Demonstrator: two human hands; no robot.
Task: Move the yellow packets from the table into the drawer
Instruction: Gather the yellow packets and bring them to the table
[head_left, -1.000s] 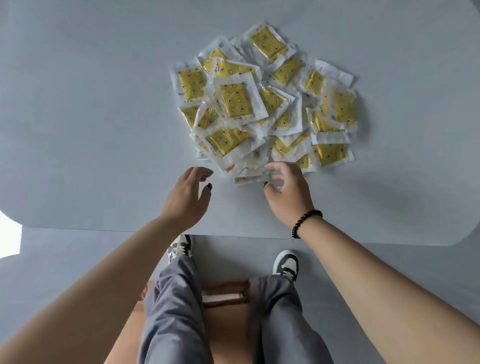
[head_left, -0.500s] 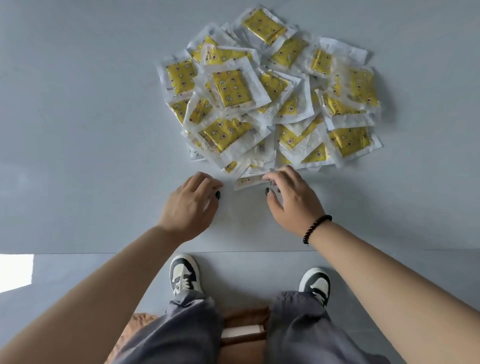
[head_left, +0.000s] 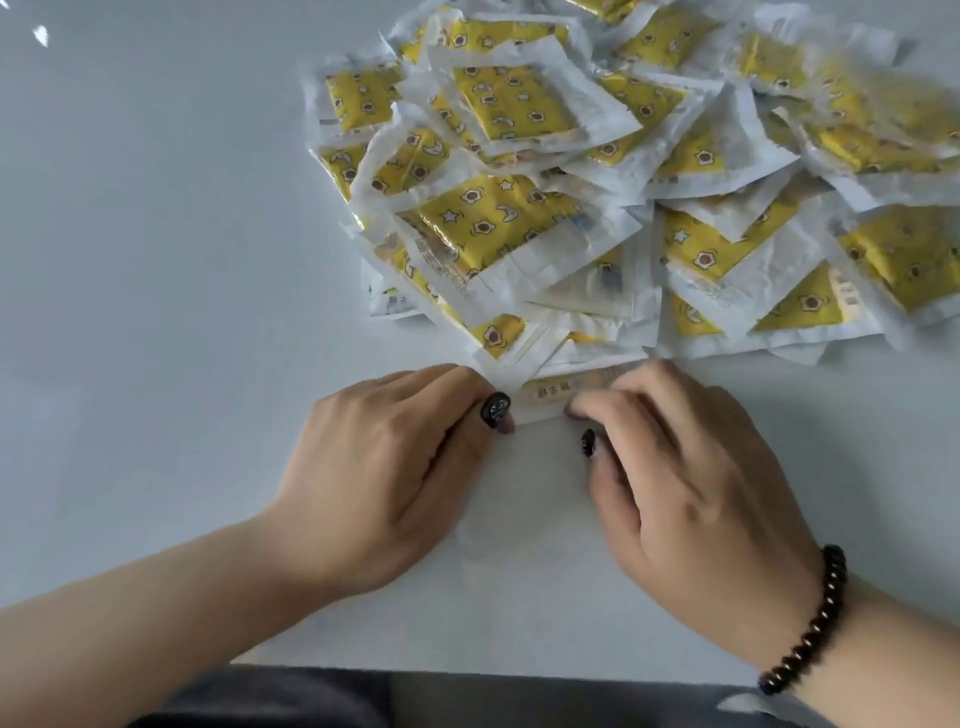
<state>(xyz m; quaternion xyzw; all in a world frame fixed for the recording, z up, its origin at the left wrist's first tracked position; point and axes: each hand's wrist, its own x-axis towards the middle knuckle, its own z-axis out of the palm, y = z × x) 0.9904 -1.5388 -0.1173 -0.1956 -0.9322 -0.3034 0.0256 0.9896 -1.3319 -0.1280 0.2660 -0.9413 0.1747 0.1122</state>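
A heap of yellow packets (head_left: 597, 171) in white wrappers lies on the pale table (head_left: 156, 260), filling the upper right. The nearest packet (head_left: 545, 397) pokes out of the heap's front edge. My left hand (head_left: 384, 478) has its fingers curled, and its thumb and forefinger pinch that packet's left corner. My right hand (head_left: 691, 478), with a dark bead bracelet (head_left: 810, 613) on the wrist, curls its fingers over the packet's right end, thumb just below. The fingertips are partly hidden. No drawer is in view.
The table's front edge (head_left: 467, 667) runs across the bottom, with my grey trousers (head_left: 311, 701) below it. Bare tabletop lies left of the heap and between my forearms.
The camera has come much closer to the table. Both hands moved forward and inward to the heap's front edge and closed on the nearest packet. The shoes and floor have left the view.
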